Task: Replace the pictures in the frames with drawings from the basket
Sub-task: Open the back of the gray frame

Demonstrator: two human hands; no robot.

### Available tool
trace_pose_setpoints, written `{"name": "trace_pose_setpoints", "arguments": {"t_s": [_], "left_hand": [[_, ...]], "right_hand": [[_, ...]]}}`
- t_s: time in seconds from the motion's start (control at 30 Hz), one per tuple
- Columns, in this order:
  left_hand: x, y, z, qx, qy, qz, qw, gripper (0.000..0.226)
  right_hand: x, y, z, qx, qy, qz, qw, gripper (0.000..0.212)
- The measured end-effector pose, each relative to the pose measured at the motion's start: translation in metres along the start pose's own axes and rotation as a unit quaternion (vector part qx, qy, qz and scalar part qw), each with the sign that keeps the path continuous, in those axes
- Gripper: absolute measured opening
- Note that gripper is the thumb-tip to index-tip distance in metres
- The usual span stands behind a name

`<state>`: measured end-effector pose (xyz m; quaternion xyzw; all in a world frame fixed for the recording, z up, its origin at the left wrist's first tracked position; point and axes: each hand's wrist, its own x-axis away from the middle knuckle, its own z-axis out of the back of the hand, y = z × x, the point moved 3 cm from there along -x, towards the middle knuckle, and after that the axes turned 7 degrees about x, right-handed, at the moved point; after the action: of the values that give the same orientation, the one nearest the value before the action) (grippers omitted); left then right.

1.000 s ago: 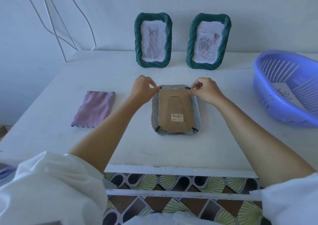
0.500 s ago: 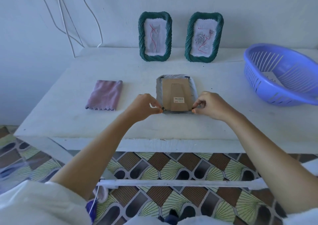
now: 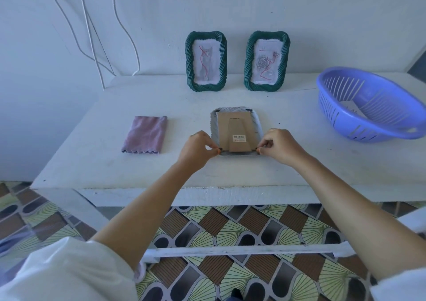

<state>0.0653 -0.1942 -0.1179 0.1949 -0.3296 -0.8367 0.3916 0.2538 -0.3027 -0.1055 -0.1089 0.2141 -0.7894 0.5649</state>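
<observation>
A picture frame (image 3: 237,111) lies face down in the middle of the white table (image 3: 101,162), its brown cardboard back (image 3: 237,125) up. My left hand (image 3: 198,149) pinches the small black clip at the frame's near left corner. My right hand (image 3: 280,146) pinches the clip at the near right corner. Two green frames stand against the wall: the left frame (image 3: 205,61) and the right frame (image 3: 267,61), each showing a drawing. A blue basket (image 3: 368,103) sits at the right with a sheet of paper inside.
A folded purple cloth (image 3: 145,134) lies left of the face-down frame. White cables (image 3: 92,28) hang down the wall at the back left. Below the table's front edge is a patterned tiled floor (image 3: 230,227).
Both hands moved from the frame's far corners to its near corners and now pinch the clips there. The camera has pulled back and tilted down.
</observation>
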Motion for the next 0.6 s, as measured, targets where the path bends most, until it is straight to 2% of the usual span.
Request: {"name": "trace_pose_setpoints", "arguments": {"t_s": [0.2,0.6], "left_hand": [[-0.0021,0.0017,-0.0006,-0.016,-0.002,-0.015,1.0,0.013],[-0.0054,0.0084,0.0039,-0.109,-0.057,-0.126,0.984,0.014]], "right_hand": [[0.0003,0.0023,-0.0005,0.016,-0.007,0.014,1.0,0.005],[-0.0056,0.0031,0.001,0.037,-0.093,0.053,0.994,0.004]]}}
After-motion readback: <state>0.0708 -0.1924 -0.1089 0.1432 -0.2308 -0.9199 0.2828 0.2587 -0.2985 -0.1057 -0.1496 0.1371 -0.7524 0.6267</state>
